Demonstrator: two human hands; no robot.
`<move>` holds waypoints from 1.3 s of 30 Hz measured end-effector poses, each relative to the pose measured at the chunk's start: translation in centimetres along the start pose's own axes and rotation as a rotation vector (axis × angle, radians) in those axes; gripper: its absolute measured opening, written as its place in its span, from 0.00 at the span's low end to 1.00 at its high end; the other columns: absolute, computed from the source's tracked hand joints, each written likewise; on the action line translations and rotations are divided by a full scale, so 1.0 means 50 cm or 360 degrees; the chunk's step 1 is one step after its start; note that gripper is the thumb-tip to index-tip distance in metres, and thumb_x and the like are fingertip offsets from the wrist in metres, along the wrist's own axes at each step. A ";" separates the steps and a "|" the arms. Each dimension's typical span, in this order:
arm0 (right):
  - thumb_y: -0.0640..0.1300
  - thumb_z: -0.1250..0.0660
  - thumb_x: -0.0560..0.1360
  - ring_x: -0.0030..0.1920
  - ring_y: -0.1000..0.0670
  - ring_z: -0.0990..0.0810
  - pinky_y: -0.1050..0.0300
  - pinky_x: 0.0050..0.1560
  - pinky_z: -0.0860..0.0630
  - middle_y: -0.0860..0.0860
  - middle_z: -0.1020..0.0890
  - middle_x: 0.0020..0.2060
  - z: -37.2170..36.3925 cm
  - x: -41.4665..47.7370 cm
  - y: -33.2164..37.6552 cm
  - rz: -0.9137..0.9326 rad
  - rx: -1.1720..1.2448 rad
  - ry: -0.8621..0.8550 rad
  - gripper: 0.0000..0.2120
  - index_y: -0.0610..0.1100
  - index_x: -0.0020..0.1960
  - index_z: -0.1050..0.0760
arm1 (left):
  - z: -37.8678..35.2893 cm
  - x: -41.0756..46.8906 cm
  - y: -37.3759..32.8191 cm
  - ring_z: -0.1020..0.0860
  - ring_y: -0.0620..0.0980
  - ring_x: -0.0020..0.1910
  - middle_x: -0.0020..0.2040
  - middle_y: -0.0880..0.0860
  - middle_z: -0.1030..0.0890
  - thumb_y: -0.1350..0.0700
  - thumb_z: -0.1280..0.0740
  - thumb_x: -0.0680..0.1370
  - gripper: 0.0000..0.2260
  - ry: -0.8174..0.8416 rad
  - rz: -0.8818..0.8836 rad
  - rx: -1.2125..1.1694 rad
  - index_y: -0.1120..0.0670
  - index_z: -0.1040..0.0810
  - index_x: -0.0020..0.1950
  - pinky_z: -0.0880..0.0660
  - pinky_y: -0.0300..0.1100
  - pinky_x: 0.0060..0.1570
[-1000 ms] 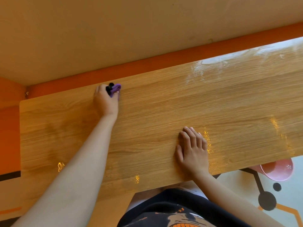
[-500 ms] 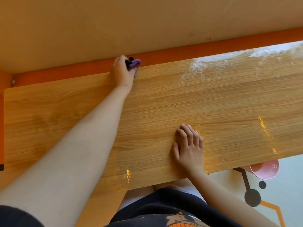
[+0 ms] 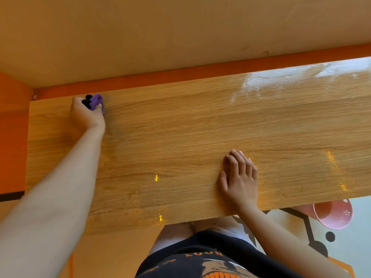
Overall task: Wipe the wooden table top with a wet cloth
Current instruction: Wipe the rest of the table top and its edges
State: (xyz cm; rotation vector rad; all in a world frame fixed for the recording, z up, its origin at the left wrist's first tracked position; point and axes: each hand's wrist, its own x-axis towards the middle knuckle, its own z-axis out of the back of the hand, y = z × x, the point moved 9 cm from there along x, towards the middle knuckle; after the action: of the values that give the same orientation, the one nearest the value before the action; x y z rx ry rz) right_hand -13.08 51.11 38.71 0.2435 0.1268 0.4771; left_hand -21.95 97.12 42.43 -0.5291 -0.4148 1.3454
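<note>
A long wooden table top [image 3: 180,137] runs across the view against an orange-skirted wall. My left hand [image 3: 86,115] grips a bunched purple and black cloth [image 3: 94,102] and holds it against the table's far left corner. Most of the cloth is hidden inside my fingers. My right hand [image 3: 240,177] lies flat on the wood near the front edge, fingers straight and together. A wet sheen shows on the far right part of the table.
The beige wall [image 3: 180,33] with an orange strip [image 3: 200,71] borders the table's far edge, and an orange wall closes the left end. A pink bucket [image 3: 333,214] stands on the floor under the front right edge. My legs are close to the table's front edge.
My left hand has slid the cloth back to the left along the far edge, after moving right half a second ago. My right hand stays flat in the same spot.
</note>
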 end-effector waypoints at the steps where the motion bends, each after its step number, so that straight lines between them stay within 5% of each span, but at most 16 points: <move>1: 0.52 0.44 0.75 0.72 0.47 0.38 0.48 0.73 0.45 0.48 0.30 0.69 0.000 0.000 0.000 -0.0001 0.0000 -0.0002 0.22 0.45 0.66 0.32 | -0.009 -0.009 -0.015 0.23 0.51 0.56 0.57 0.55 0.21 0.56 0.29 0.74 0.14 0.0037 -0.0020 -0.0033 0.58 0.26 0.58 0.28 0.39 0.50; 10: 0.52 0.44 0.74 0.72 0.47 0.38 0.50 0.73 0.46 0.49 0.31 0.68 0.004 -0.002 0.001 0.0005 0.0024 -0.0036 0.21 0.46 0.65 0.33 | -0.142 -0.160 -0.241 0.22 0.58 0.48 0.47 0.58 0.18 0.57 0.28 0.71 0.09 0.0702 -0.1087 0.0208 0.56 0.22 0.50 0.29 0.45 0.41; 16: 0.52 0.44 0.74 0.72 0.47 0.38 0.49 0.72 0.45 0.50 0.31 0.68 0.004 -0.004 0.000 0.0011 0.0045 -0.0066 0.21 0.46 0.65 0.32 | -0.111 -0.032 -0.193 0.25 0.61 0.53 0.52 0.58 0.19 0.57 0.30 0.73 0.09 0.0533 -0.0915 0.0489 0.52 0.23 0.52 0.34 0.47 0.55; 23: 0.52 0.44 0.75 0.72 0.49 0.39 0.51 0.73 0.47 0.51 0.31 0.68 0.012 -0.005 0.003 0.0018 0.0078 -0.0078 0.20 0.46 0.64 0.32 | -0.099 -0.177 -0.161 0.24 0.51 0.44 0.45 0.52 0.19 0.59 0.28 0.71 0.06 0.0984 -0.1140 0.0276 0.54 0.22 0.46 0.32 0.42 0.41; 34: 0.55 0.46 0.75 0.72 0.47 0.39 0.48 0.71 0.44 0.50 0.31 0.69 0.011 -0.008 0.004 0.0021 0.0083 -0.0063 0.22 0.46 0.65 0.33 | 0.010 -0.473 0.073 0.24 0.45 0.42 0.40 0.45 0.22 0.63 0.28 0.67 0.10 0.1639 -0.1352 0.0312 0.50 0.21 0.43 0.29 0.43 0.40; 39: 0.54 0.46 0.75 0.72 0.48 0.40 0.50 0.71 0.47 0.50 0.31 0.69 0.010 -0.009 0.003 0.0024 0.0088 -0.0079 0.22 0.46 0.65 0.33 | 0.009 -0.411 0.028 0.21 0.51 0.43 0.42 0.53 0.18 0.66 0.28 0.67 0.09 0.1353 -0.1375 0.0186 0.57 0.19 0.44 0.27 0.45 0.42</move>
State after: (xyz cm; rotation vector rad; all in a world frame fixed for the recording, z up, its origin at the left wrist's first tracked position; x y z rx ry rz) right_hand -13.42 50.94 39.28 0.3105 0.0898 0.4823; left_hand -27.08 77.15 42.34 -0.6637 0.1492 0.2439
